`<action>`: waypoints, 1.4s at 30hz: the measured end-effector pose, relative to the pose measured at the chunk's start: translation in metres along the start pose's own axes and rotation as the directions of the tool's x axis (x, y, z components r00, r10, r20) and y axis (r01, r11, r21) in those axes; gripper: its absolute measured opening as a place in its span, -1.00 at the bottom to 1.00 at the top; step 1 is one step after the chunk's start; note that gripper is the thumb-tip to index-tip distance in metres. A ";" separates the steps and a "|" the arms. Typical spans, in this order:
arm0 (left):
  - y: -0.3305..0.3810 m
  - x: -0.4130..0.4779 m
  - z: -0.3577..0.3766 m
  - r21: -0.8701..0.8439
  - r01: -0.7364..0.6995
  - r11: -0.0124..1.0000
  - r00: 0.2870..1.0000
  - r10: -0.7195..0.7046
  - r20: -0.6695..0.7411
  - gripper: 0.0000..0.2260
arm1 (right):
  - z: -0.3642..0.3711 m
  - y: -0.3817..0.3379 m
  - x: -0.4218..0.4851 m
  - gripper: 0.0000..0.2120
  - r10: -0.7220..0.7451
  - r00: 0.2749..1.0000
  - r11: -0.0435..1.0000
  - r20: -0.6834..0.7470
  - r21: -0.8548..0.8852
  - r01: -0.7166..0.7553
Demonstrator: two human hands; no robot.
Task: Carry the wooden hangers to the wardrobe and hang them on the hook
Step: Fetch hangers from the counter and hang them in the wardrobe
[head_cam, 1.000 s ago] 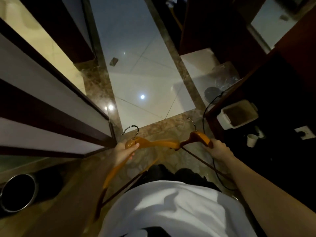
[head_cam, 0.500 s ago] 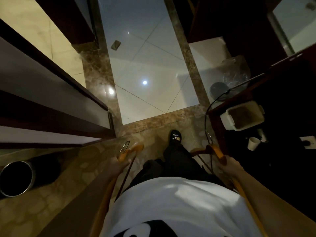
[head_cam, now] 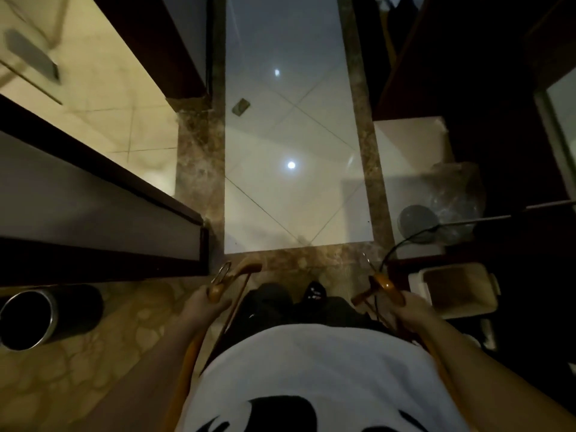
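I hold one wooden hanger in each hand, low at my sides. My left hand (head_cam: 202,307) grips the left hanger (head_cam: 240,271) near its neck; its metal hook (head_cam: 222,272) points forward and its arm runs back along my forearm. My right hand (head_cam: 413,310) grips the right hanger (head_cam: 385,285) the same way, with a thin metal hook (head_cam: 367,260) above it. No wardrobe hook can be made out in the dim view.
A white tiled floor (head_cam: 290,135) with a brown marble border stretches ahead. A dark wooden door frame (head_cam: 103,213) stands at the left, a round metal bin (head_cam: 28,319) below it. At the right are a white tray (head_cam: 455,291), a black cable (head_cam: 405,241) and dark furniture.
The hangers were held together in front of me, then swung apart to my sides. The view has moved forward along the floor, and my foot has stepped ahead.
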State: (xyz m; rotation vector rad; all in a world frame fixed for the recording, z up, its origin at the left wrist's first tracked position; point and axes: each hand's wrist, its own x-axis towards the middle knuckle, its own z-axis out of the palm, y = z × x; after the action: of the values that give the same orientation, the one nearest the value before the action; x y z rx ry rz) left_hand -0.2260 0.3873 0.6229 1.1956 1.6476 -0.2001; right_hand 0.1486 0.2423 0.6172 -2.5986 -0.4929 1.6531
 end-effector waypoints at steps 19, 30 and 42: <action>0.189 0.169 -0.088 0.140 0.079 0.987 0.997 -0.075 -0.035 -0.69 | -0.161 -0.282 0.099 -0.71 -0.208 0.971 0.978 -0.120 -0.044 0.204; 0.407 0.289 -0.165 0.242 -0.187 0.952 0.980 0.196 -0.016 -0.72 | -0.211 -0.334 0.134 -0.79 0.084 0.992 0.968 -0.093 0.245 -0.059; 0.529 0.374 -0.191 0.212 -0.155 0.965 0.981 0.176 -0.079 -0.66 | -0.337 -0.485 0.233 -0.64 -0.028 0.999 0.990 -0.029 0.140 0.032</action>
State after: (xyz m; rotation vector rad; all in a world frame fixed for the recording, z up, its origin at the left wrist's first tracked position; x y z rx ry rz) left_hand 0.0768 0.9909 0.6228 1.5142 1.6302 -0.2126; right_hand 0.4157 0.8176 0.6499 -2.4974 -0.3964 1.5800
